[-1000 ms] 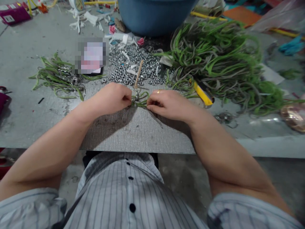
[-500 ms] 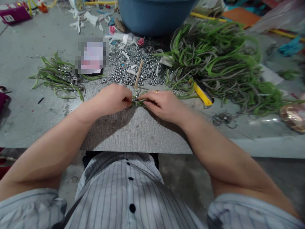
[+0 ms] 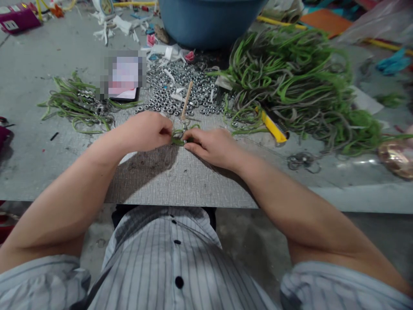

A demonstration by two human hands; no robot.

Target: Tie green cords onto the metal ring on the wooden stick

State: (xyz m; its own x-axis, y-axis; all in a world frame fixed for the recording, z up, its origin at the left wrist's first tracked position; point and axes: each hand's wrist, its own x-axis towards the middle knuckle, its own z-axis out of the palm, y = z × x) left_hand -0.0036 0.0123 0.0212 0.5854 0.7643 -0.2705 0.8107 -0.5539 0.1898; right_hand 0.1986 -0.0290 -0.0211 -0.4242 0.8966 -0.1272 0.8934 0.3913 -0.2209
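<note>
A green cord (image 3: 177, 140) stretches between my two hands, low over the grey textured board (image 3: 190, 185). My left hand (image 3: 150, 131) is closed in a pinch on the cord's left part. The fingers of my right hand (image 3: 209, 145) pinch the cord beside a small metal piece, whose exact shape I cannot make out. Just beyond the fingers a thin wooden stick (image 3: 187, 100) points away from me. Behind it lies a spread of small metal rings (image 3: 167, 92), with white scraps among them.
Tangled green and grey cords (image 3: 290, 82) are heaped at the right, with a yellow cutter (image 3: 272, 125) in front. A smaller bundle of cords (image 3: 74, 101) lies left, near a phone (image 3: 124, 79). Behind the rings stands a blue tub (image 3: 211, 21). Metal rings (image 3: 303, 161) lie at the right.
My left hand has moved a little to the left, away from the right hand, and more of the green cord shows between them. My right hand has shifted slightly left and toward me.
</note>
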